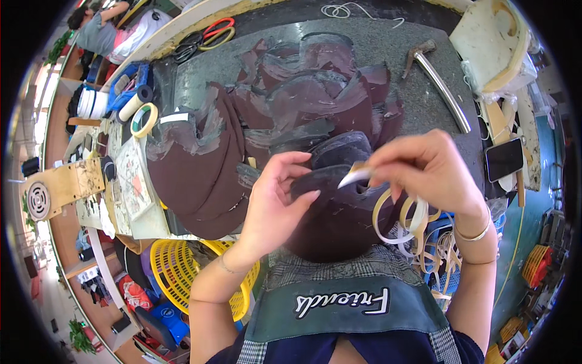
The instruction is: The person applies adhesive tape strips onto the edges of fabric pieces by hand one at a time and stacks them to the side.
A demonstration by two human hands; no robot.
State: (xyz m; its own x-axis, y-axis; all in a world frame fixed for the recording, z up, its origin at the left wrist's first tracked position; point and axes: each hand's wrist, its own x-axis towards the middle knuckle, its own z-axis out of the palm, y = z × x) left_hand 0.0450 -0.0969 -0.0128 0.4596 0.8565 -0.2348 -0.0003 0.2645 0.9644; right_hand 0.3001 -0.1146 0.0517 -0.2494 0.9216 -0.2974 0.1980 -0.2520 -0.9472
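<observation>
My left hand (pixel 276 197) pinches the upper left edge of a dark brown leather-like piece (pixel 327 233), which lies at the table's front edge against my apron. In my right hand (pixel 427 170), thumb and fingers are closed on a white and tan adhesive strip (pixel 354 176). Its pointed end rests over the piece's dark upper edge; whether it touches cannot be made out. Looped lengths of the strip (pixel 379 221) hang below my right hand. Just beyond lie curved brown pieces (pixel 318 103) with greyish smeared edges, heaped together. Another stack of brown pieces (pixel 188 170) lies to the left.
A hammer (pixel 439 85) lies at the right, with a phone (pixel 504 160) beyond the table edge. Scissors (pixel 217 33) are at the back left, near a tape roll (pixel 143 120). Below stand a yellow basket (pixel 173 273) and a blue basket (pixel 445 279) with strips. Another person (pixel 112 33) is far left.
</observation>
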